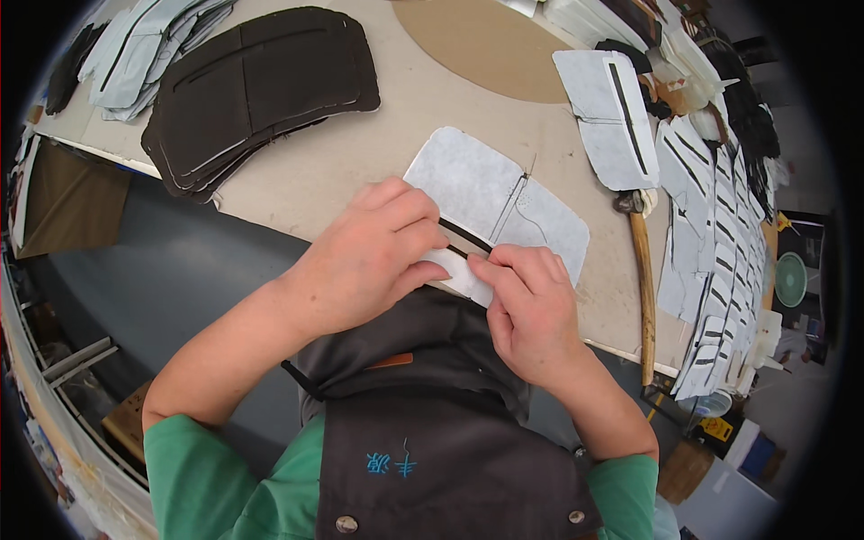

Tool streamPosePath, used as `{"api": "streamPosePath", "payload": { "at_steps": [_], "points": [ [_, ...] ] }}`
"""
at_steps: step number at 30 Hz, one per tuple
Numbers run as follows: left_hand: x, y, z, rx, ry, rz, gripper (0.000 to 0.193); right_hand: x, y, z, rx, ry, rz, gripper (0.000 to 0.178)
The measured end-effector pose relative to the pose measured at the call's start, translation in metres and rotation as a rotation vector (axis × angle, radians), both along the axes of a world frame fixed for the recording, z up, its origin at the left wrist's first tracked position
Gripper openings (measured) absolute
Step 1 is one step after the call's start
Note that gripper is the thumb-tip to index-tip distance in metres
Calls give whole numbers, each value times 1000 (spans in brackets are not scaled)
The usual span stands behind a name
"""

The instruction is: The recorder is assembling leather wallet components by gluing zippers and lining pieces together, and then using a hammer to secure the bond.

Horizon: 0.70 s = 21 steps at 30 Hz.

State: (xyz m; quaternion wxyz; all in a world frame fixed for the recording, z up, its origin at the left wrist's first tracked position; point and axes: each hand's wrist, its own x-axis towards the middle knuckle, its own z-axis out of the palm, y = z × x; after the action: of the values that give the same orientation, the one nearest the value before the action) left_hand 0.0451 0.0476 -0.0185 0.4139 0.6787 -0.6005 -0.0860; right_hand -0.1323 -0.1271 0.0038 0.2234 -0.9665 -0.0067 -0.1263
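A pale, white-backed panel [468, 171] with rounded corners lies at the table's front edge. Its near part is folded up toward me, and a black strip [466, 236] runs along the fold. My left hand [373, 256] pinches the panel near the strip's left end, thumb and fingers closed. At the strip's right end, my right hand [531, 301] is closed on the same panel, thumb and index finger pressed to the edge. Loose thread ends [524, 184] stand out from a stitched seam across the panel's middle.
Dark brown panels [270, 90] are stacked at the left; more white-backed pieces [153, 45] lie behind them. At the right are a slotted white panel [607, 117], a wooden-handled hammer [644, 288] and overlapping rows of striped white pieces [720, 261]. A tan oval board [486, 45] lies at the back.
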Motion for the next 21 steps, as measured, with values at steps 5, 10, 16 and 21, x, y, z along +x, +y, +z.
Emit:
{"api": "streamPosePath", "payload": {
  "at_steps": [5,10,16,21],
  "points": [
    [3,7,-4,-12,-78,-5,36,9,9,7,-45,25,14,52],
    [1,7,-3,-39,-124,45,33,6,6,13,4,69,1,46],
    [-30,-9,8,-6,-44,59,32,-13,-12,18,268,135,-153,26],
    [-45,-23,3,32,15,61,35,-15,-10,9,278,49,-158,27]
  ]
}}
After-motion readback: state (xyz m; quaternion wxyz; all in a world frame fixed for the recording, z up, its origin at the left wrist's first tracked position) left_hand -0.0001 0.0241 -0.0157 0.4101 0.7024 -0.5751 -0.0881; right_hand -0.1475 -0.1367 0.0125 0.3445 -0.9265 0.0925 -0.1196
